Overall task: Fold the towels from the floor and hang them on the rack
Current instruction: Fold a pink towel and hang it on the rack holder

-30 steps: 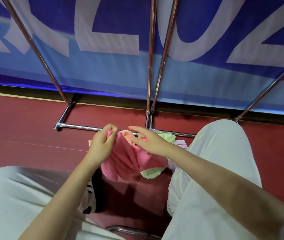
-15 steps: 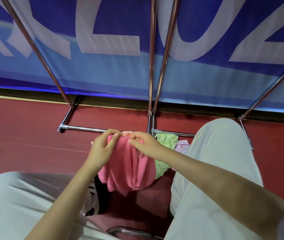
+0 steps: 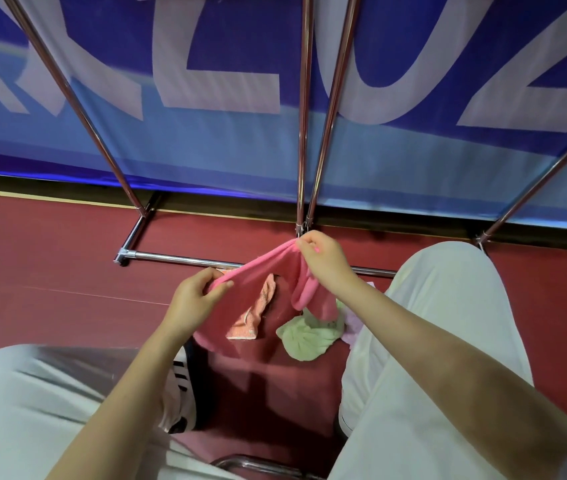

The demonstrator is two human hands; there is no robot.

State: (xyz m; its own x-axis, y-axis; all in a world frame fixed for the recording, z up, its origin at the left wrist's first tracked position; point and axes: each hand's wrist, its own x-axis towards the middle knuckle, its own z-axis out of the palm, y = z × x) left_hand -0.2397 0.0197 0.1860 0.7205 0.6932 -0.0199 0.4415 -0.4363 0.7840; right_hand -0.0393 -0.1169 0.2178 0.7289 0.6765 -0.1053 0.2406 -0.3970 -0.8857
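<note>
While green towel (image 3: 309, 337) lies on the floor, left hand (image 3: 193, 301) and right hand (image 3: 323, 259) fingers pinch the pink towel (image 3: 264, 268)

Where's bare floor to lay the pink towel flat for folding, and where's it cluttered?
Bare red floor lies left of the left hand, in front of the rack's base bar. Crowded: between the knees, under the pink towel held by both hands (right hand), lie the orange towel and green towel.
</note>
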